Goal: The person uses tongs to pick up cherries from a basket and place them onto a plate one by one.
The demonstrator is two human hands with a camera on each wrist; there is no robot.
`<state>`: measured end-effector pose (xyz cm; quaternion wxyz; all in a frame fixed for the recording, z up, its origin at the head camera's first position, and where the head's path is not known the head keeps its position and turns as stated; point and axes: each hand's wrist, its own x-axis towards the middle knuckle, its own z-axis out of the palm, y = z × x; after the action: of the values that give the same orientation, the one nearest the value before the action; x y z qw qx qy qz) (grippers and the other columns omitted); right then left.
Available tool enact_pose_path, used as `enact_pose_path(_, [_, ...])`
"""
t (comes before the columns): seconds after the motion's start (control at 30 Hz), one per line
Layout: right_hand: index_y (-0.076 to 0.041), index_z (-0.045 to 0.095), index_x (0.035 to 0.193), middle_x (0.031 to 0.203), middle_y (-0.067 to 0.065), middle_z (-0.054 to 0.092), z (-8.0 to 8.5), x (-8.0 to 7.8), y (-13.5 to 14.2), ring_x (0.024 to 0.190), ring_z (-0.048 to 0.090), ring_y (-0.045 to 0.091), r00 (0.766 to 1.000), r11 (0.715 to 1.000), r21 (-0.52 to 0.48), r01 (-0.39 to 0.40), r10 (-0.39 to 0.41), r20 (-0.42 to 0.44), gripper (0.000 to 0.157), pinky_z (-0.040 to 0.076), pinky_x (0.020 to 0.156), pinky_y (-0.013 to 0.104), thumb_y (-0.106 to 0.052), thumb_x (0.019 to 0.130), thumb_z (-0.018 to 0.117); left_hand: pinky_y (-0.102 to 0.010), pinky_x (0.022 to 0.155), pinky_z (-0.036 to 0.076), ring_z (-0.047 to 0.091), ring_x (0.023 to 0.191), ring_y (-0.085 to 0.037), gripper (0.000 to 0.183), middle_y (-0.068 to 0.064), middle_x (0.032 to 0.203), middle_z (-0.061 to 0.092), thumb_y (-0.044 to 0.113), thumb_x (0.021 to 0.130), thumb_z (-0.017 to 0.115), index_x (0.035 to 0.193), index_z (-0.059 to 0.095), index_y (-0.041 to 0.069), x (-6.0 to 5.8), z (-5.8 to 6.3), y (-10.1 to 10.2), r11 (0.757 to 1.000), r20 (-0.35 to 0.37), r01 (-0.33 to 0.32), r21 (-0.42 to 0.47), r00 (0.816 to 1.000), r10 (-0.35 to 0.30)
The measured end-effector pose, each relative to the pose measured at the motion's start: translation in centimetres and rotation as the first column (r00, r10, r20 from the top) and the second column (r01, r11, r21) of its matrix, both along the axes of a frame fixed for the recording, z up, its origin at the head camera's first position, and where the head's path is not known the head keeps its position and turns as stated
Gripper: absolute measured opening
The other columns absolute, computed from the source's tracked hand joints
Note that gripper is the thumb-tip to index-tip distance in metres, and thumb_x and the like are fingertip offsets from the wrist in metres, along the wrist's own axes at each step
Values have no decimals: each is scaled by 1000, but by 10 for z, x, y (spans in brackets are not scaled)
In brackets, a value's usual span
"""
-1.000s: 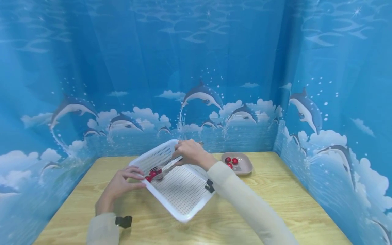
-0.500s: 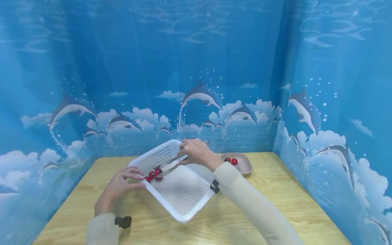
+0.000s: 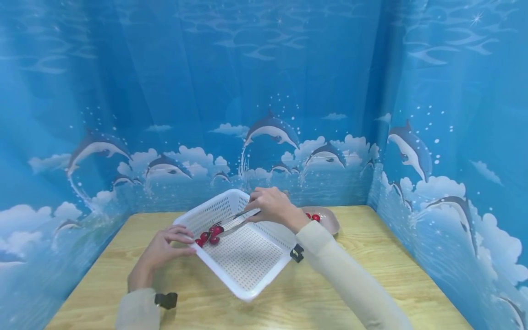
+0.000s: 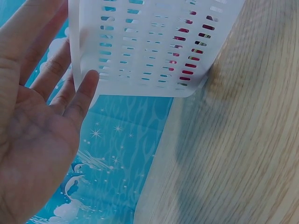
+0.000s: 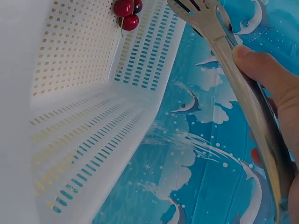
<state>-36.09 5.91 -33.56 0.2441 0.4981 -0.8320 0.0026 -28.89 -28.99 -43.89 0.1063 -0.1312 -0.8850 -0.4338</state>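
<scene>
A white perforated basket [image 3: 249, 263] stands tilted at the middle of the table. My left hand [image 3: 162, 247] pinches its left rim; in the left wrist view the thumb presses the outer wall [image 4: 135, 89] and the other fingers pass behind the edge. My right hand [image 3: 270, 205] grips metal tongs [image 5: 246, 100] with fork-like ends, reaching over the basket's far side. The tongs stand partly spread. Several dark red cherries [image 3: 214, 239] lie bunched in the basket's left corner, right by the tong tips. In the right wrist view, a few cherries [image 5: 124, 8] show with a stem.
A beige-pink plate [image 3: 328, 224] sits at the back right with red cherries [image 3: 316, 217] on it, partly hidden by my right wrist. The wooden table [image 3: 396, 266] meets blue dolphin-print curtains [image 3: 330, 101] at the back and sides.
My right hand and the tongs have drawn slightly right, and the tong arms have spread. More cherries show in the basket corner. My left hand has stayed on the rim.
</scene>
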Motion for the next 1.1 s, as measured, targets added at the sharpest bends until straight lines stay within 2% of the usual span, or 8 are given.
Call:
enact_pose_path(0.1, [-28,82,103,94,-8,77,0,1,7,82,60,7,1000,1000,-22,-5,4,-18,24,40,59,11,-42,83,85,-67,112,42,55,121,-15,28,-13,119,75,21,73,93,96,82,9,0,0,0,1000,25,-4,6,1000,4])
enact_pose_path(0.17, [-28,83,102,93,-8,77,-1,2,12,82,62,8,999,999,-39,-11,9,-32,23,42,59,11,-41,83,85,-67,112,43,54,119,-8,28,-12,119,75,22,73,93,96,82,10,0,0,0,1000,42,-14,13,999,14])
enact_pose_path(0.37, [-27,83,99,92,-7,77,-2,2,27,82,65,9,996,997,-72,-25,18,-92,23,46,57,13,-42,82,85,-64,114,41,50,113,6,26,-14,117,75,17,73,93,95,82,8,1,0,1,1000,-4,16,24,1000,-16])
enact_pose_path(0.8, [-22,83,96,90,-4,77,-7,0,56,83,68,13,991,982,-174,-77,56,-123,22,54,58,19,-37,79,89,-63,113,42,49,113,6,26,-15,118,75,17,73,93,95,82,8,2,2,3,999,18,11,31,1000,-12])
enact_pose_path(0.93, [-21,83,97,91,-2,78,-8,0,65,85,68,14,993,978,-196,-73,54,-103,23,55,60,20,-33,79,89,-64,113,42,49,113,8,26,-14,116,76,16,73,93,95,82,7,2,2,3,1000,9,15,26,1000,-15])
enact_pose_path(1.1, [-21,84,97,92,-2,78,-5,1,75,84,68,14,995,975,-215,-55,35,-97,23,52,57,19,-33,78,90,-59,112,44,50,112,8,25,-12,115,76,16,73,93,95,82,8,4,4,3,1000,2,7,9,1000,-7])
